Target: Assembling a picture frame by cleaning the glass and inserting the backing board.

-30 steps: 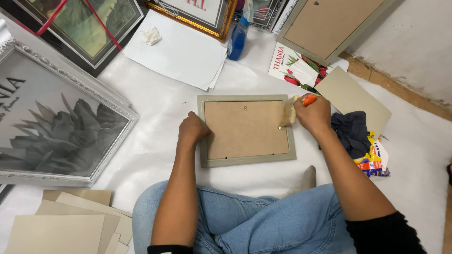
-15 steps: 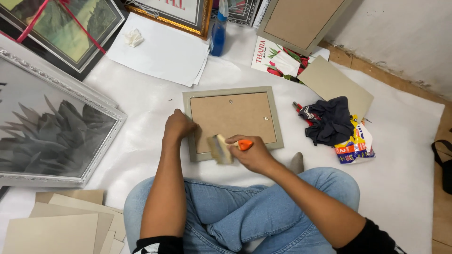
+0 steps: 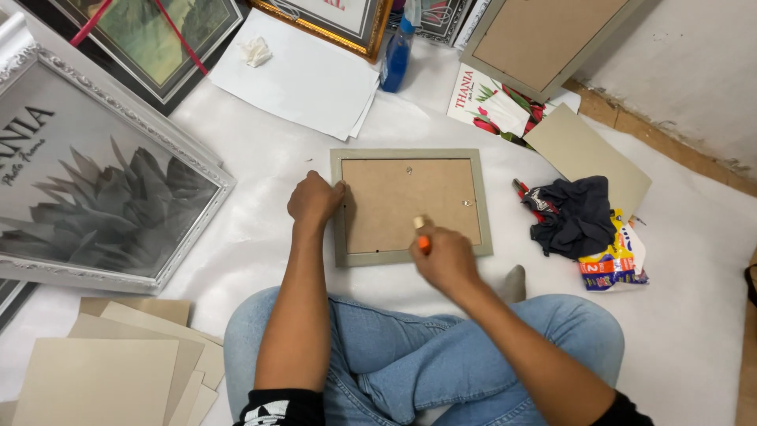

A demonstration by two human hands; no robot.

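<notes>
I am seated cross-legged on the white floor covering (image 3: pixel 260 237). The grey picture frame (image 3: pixel 411 204) lies face down just ahead of my knees, brown backing board up.

My left hand (image 3: pixel 314 199) has its fingers curled together and pressed on the frame's left edge, just as half a second ago, so the frame has stayed pinned.

My right hand (image 3: pixel 446 259) has its fingers clamped on a small orange-handled tool (image 3: pixel 422 235). A second ago that hand was at the frame's right edge; it now works at the bottom edge, tool tip on the backing board. I judge the work is proceeding round the frame's rim.

A dark cloth (image 3: pixel 574 214) lies right of the right fingers, well apart. A blue spray bottle (image 3: pixel 396 54) stands far beyond them.
</notes>
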